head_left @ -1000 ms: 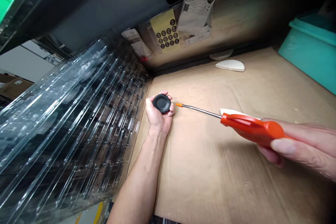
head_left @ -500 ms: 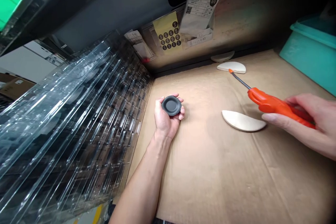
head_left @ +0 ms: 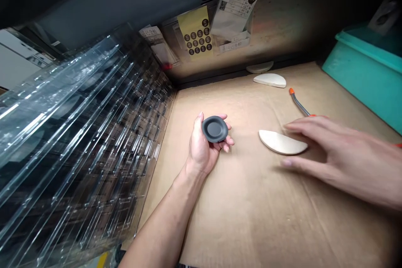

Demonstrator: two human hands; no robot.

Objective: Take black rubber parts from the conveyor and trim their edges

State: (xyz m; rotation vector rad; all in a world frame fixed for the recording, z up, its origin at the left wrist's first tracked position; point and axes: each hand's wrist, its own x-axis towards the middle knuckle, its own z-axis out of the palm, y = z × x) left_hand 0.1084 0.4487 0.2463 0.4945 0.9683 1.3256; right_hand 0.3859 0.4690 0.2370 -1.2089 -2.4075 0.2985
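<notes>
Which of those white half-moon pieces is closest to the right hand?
The near half-moon piece, in the middle of the cardboard, right at the right hand's fingertips. The other one lies far back by the wall.

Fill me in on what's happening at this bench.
A person is working with bare hands over a cardboard-covered bench. The left hand holds a small black round cap in its fingers. The right hand is open, reaching over a pale half-moon piece on the cardboard. An orange-tipped tool lies just behind that hand. A stack of clear plastic trays stands at the left.
</notes>
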